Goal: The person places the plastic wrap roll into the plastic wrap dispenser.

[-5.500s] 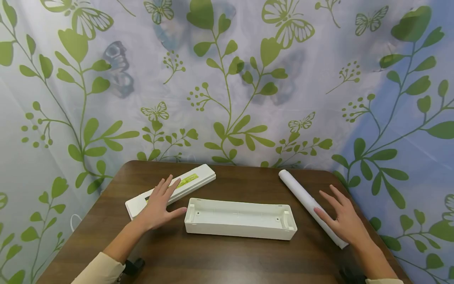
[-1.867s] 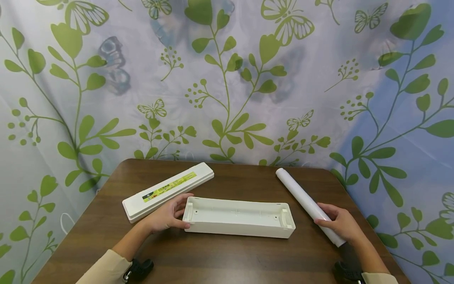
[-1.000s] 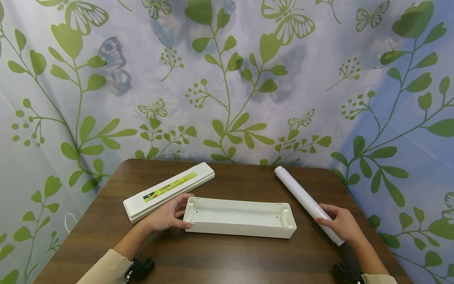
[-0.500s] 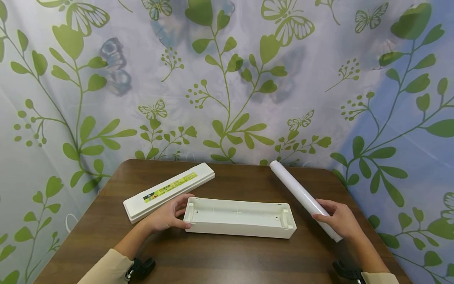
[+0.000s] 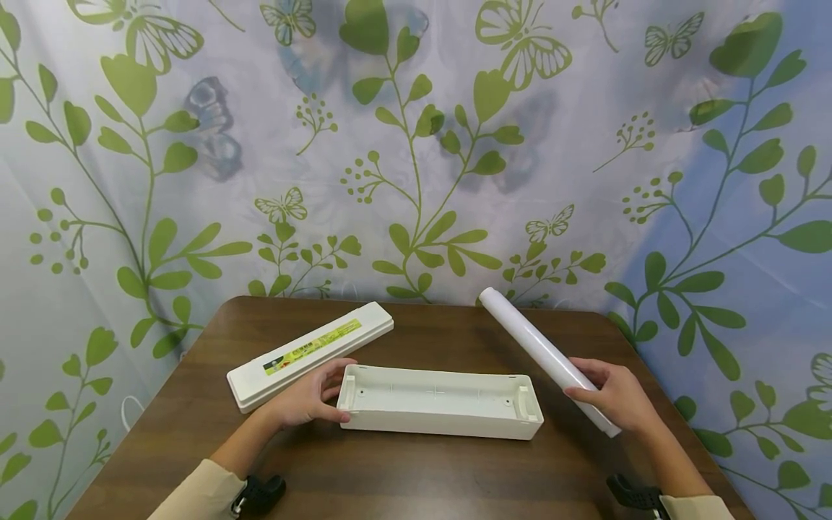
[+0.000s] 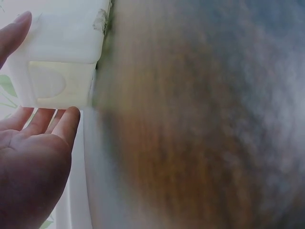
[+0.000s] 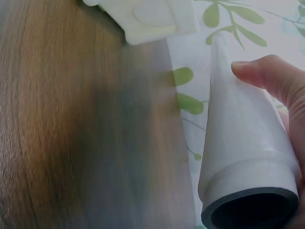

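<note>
Leaf-and-butterfly fabric (image 5: 416, 144) hangs behind a brown table (image 5: 442, 480). The right hand (image 5: 617, 396) grips a tilted film roll (image 5: 536, 347) below its middle, right of the box (image 5: 442, 424); likely light and slick, steadier held mid-length. The left hand (image 5: 308, 396) pinches the box's left end, near a labelled lid (image 5: 310, 354).

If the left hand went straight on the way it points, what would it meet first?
The box. The left hand holds its left end, so going on would likely bring the palm into that end wall, though the gap is hard to judge.
</note>
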`<state>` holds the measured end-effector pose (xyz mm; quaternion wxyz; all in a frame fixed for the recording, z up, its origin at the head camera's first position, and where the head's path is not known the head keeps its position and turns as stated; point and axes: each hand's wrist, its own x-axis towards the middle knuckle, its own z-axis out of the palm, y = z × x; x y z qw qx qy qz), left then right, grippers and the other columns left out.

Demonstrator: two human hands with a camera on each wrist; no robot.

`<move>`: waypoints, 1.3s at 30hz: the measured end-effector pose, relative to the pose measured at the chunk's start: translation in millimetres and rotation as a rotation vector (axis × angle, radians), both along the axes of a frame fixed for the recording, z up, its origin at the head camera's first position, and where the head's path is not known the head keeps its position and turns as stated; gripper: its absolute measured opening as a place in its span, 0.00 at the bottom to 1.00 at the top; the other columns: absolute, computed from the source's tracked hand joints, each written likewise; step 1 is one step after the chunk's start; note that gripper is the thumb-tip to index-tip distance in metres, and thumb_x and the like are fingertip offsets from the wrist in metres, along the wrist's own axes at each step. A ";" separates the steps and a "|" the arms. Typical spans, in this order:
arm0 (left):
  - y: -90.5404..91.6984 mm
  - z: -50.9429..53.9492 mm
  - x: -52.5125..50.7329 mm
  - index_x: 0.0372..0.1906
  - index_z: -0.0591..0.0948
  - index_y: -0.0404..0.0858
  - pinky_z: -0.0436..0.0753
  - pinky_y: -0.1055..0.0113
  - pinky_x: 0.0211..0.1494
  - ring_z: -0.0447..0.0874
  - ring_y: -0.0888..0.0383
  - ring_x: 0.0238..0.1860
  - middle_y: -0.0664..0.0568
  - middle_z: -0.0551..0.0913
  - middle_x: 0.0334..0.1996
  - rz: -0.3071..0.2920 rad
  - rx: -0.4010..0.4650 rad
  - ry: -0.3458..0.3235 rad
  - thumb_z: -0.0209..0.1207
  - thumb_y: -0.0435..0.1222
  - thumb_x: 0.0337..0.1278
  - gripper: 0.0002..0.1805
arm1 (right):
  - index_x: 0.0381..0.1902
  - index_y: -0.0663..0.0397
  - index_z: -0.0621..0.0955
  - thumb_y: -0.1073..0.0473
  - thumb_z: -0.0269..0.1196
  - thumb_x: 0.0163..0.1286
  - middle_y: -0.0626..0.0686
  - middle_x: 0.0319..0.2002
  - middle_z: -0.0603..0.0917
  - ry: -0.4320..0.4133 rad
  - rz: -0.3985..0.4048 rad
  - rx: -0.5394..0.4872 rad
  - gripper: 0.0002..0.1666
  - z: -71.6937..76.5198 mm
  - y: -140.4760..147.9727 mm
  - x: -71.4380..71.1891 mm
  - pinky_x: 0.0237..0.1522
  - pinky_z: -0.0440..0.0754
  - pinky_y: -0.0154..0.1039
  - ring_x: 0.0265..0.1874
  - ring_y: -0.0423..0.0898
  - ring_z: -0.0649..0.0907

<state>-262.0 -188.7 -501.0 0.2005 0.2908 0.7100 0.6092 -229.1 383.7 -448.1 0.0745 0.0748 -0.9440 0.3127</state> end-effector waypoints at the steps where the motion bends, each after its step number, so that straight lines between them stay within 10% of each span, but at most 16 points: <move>1: -0.2 -0.2 -0.1 0.76 0.57 0.30 0.79 0.67 0.66 0.61 0.32 0.75 0.31 0.63 0.72 -0.002 0.000 -0.001 0.75 0.27 0.49 0.51 | 0.62 0.59 0.82 0.48 0.78 0.58 0.62 0.49 0.89 0.007 0.004 -0.004 0.37 0.6 -1.2 0.0 0.32 0.81 0.35 0.36 0.38 0.84; 39: -1.2 0.7 -1.6 0.76 0.55 0.31 0.80 0.70 0.64 0.61 0.33 0.75 0.31 0.61 0.73 -0.011 -0.025 -0.003 0.74 0.28 0.51 0.52 | 0.61 0.56 0.84 0.53 0.79 0.57 0.58 0.52 0.88 -0.011 0.274 -0.193 0.34 11.7 -54.7 -7.6 0.37 0.85 0.33 0.41 0.39 0.86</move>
